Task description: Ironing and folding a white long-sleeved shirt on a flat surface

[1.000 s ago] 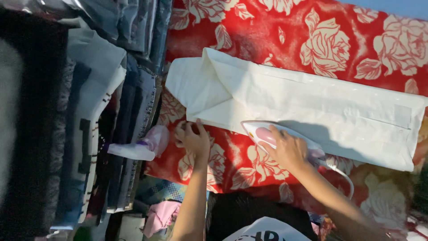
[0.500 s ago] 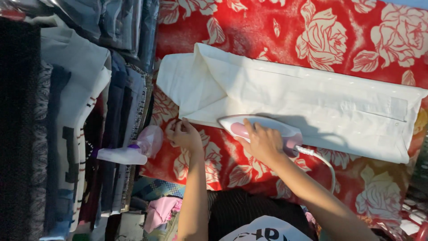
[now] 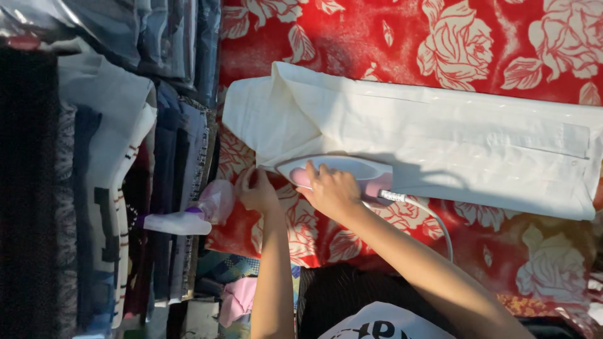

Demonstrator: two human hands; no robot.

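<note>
A white folded garment (image 3: 440, 138) lies spread on a red cloth with cream roses (image 3: 377, 37). My right hand (image 3: 333, 191) grips the handle of a white and pink iron (image 3: 352, 169), which rests on the garment's near edge, tip pointing left. Its cord (image 3: 427, 216) loops off to the right over the cloth. My left hand (image 3: 257, 188) sits just left of the iron's tip, fingers curled on the garment's near corner where it meets the red cloth.
A pale lilac spray bottle (image 3: 188, 216) lies left of my left hand at the cloth's edge. Stacks of folded clothes (image 3: 125, 157) fill the left side. Pink and patterned fabric (image 3: 235, 295) lies below them.
The iron and my right hand have slid left along the garment's near edge. My left hand has stayed just ahead of the iron's tip, close to the corner.
</note>
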